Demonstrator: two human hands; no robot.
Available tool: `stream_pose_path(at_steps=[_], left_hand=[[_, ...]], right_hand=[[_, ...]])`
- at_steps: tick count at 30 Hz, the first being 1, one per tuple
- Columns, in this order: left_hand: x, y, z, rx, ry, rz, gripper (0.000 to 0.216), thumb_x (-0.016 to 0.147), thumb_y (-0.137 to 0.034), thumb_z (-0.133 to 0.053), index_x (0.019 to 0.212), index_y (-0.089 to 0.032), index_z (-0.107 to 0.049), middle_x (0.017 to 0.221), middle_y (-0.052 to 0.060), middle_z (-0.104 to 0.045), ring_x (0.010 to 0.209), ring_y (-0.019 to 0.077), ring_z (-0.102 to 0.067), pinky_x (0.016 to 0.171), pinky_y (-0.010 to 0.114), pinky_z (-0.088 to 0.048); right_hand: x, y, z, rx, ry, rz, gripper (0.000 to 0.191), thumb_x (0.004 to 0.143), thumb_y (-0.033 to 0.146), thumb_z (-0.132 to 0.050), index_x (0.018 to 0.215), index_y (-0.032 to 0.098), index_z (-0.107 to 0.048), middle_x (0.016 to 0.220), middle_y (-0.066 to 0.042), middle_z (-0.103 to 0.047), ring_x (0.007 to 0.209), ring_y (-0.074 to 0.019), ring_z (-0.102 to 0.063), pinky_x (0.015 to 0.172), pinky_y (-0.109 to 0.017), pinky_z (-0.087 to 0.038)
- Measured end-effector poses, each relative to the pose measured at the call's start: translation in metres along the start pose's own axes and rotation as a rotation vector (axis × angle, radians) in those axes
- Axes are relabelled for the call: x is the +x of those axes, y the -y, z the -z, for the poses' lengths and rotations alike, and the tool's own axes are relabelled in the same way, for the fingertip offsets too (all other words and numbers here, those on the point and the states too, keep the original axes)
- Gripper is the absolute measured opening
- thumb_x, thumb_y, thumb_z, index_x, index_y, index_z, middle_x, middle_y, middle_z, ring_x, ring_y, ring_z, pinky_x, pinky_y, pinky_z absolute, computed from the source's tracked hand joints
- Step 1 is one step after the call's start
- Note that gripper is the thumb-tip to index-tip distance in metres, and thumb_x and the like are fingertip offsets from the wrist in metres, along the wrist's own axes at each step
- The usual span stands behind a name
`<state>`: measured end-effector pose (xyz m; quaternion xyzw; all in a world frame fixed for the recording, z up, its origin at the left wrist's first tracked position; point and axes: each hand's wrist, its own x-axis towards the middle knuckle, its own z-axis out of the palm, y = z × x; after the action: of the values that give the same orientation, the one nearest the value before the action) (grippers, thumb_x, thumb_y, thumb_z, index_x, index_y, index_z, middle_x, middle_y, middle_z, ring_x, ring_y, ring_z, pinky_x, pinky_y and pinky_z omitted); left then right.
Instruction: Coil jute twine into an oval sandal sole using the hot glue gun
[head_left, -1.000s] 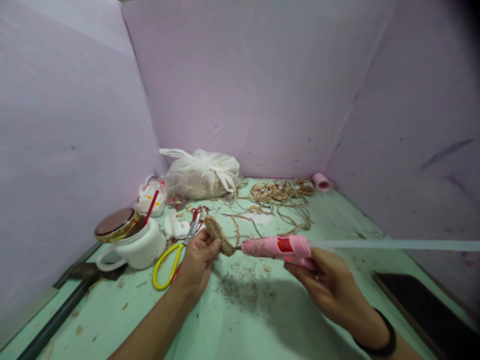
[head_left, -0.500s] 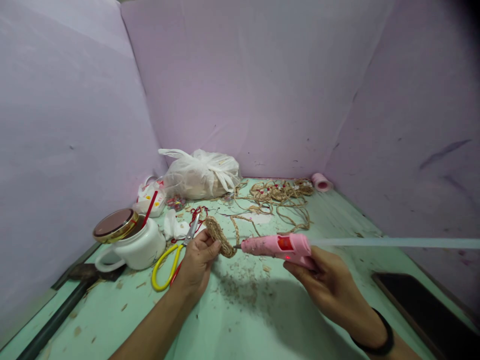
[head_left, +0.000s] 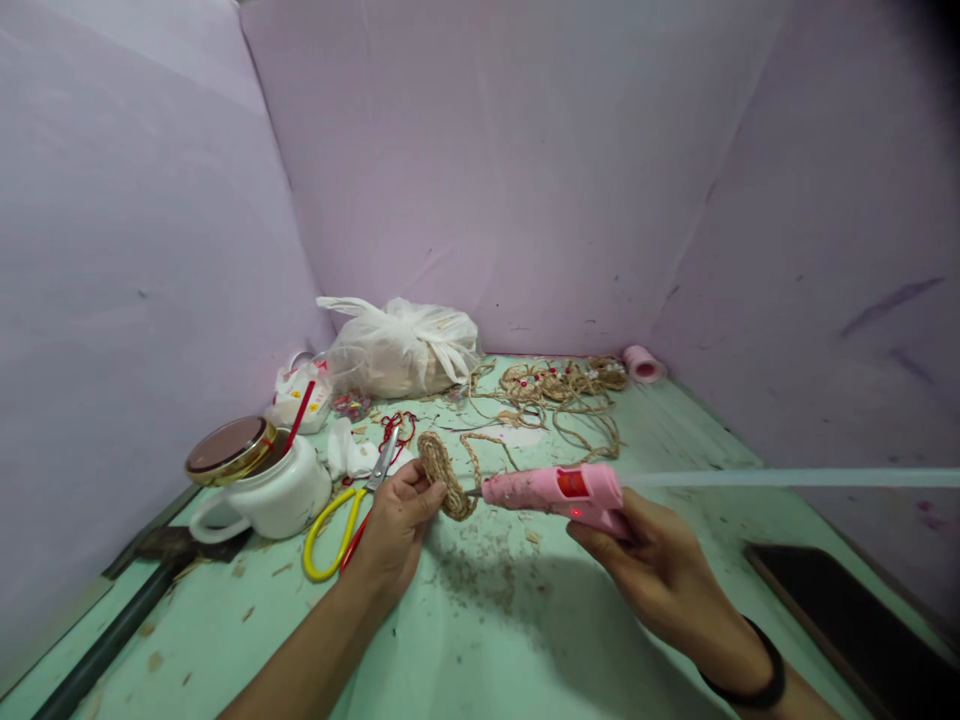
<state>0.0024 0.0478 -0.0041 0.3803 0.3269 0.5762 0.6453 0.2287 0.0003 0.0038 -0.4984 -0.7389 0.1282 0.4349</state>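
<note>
Between thumb and fingers, my left hand (head_left: 405, 510) pinches a flat oval coil of braided jute rope (head_left: 447, 478), tilted above the table. A braided tail (head_left: 474, 450) trails from the coil toward the back. My right hand (head_left: 660, 570) is closed around the handle of a pink glue gun (head_left: 555, 490), whose red light is lit. Its metal nozzle meets the coil's right edge. From the gun's rear a long translucent glue stick (head_left: 795, 479) runs out to the right. Just left of my left hand lie yellow-handled scissors (head_left: 337, 530).
A white mug (head_left: 281, 495) with a gold-rimmed lid and a hammer (head_left: 127, 610) are on the left. Behind stand a white plastic bag (head_left: 409, 350), a jute rope heap (head_left: 562, 385) and a pink roll (head_left: 643, 365). A dark phone-like slab (head_left: 847, 620) lies right. Walls enclose three sides.
The rope coil has turned slightly in my left hand, showing more of its flat face. The glue gun's nozzle stays at its edge, and the glue stick's far end sits a little higher.
</note>
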Motion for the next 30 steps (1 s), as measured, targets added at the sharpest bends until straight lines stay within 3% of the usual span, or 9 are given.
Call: stream_pose_path(at_steps=[7,15,30], left_hand=[[-0.0012,-0.0011,-0.0008,0.001,0.020,0.018,0.036,0.057,-0.023,-0.081,0.091,-0.016,-0.069,0.086,0.005,-0.073,0.076,0.0172,-0.065,0.070,0.026,-0.049],[-0.0017,-0.0016,-0.0014,0.029,0.006,0.050,0.033,0.055,-0.023,-0.081,0.085,-0.014,-0.071,0.077,0.005,-0.073,0.067,0.0147,-0.063,0.067,0.024,-0.046],[-0.0009,0.0031,0.0016,0.037,0.043,0.106,0.029,0.058,-0.025,-0.080,0.084,-0.014,-0.073,0.077,0.006,-0.072,0.071,0.0162,-0.061,0.070,0.025,-0.044]], right_hand=[[0.0008,-0.0005,-0.0008,0.010,-0.010,-0.009,0.014,0.085,0.030,-0.050,0.084,0.017,-0.057,0.056,0.005,-0.039,0.047,-0.0110,-0.035,0.043,-0.024,-0.028],[0.0007,-0.0014,-0.0017,0.044,-0.013,-0.019,0.013,0.085,0.030,-0.051,0.082,0.019,-0.056,0.056,0.005,-0.038,0.047,-0.0113,-0.034,0.043,-0.024,-0.027],[0.0004,-0.0026,-0.0028,0.070,-0.002,-0.054,0.016,0.085,0.033,-0.050,0.086,0.018,-0.057,0.057,0.005,-0.039,0.048,-0.0117,-0.034,0.044,-0.024,-0.029]])
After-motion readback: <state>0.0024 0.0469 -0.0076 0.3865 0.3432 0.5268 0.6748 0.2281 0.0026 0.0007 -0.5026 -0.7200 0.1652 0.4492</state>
